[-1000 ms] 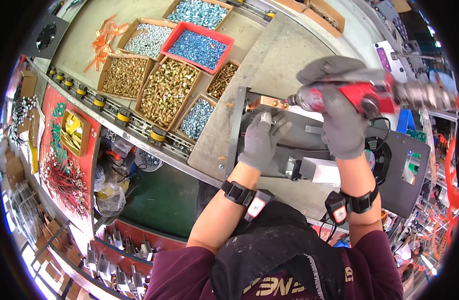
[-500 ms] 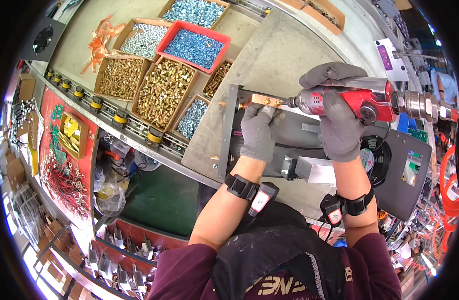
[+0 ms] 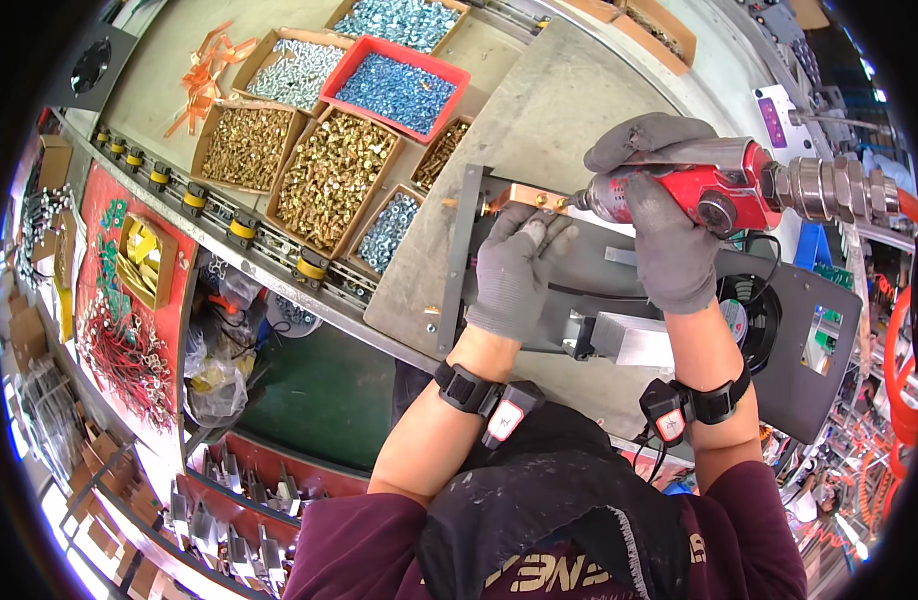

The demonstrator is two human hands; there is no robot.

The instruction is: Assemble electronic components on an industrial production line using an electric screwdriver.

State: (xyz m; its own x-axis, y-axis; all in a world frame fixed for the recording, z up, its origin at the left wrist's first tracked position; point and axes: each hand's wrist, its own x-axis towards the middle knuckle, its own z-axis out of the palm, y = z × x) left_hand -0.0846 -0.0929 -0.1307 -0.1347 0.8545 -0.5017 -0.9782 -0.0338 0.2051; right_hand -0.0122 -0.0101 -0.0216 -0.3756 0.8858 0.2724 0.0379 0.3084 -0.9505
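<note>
Copper bar (image 3: 529, 195), left fingers (image 3: 507, 222) now closer

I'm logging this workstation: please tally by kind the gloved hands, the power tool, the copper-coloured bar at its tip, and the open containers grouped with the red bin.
Left hand and right hand, grey-gloved: 2
Red power tool: 1
Copper-coloured bar: 1
Red bin: 1
Cardboard boxes grouped with the bin: 6
Total: 11
</note>
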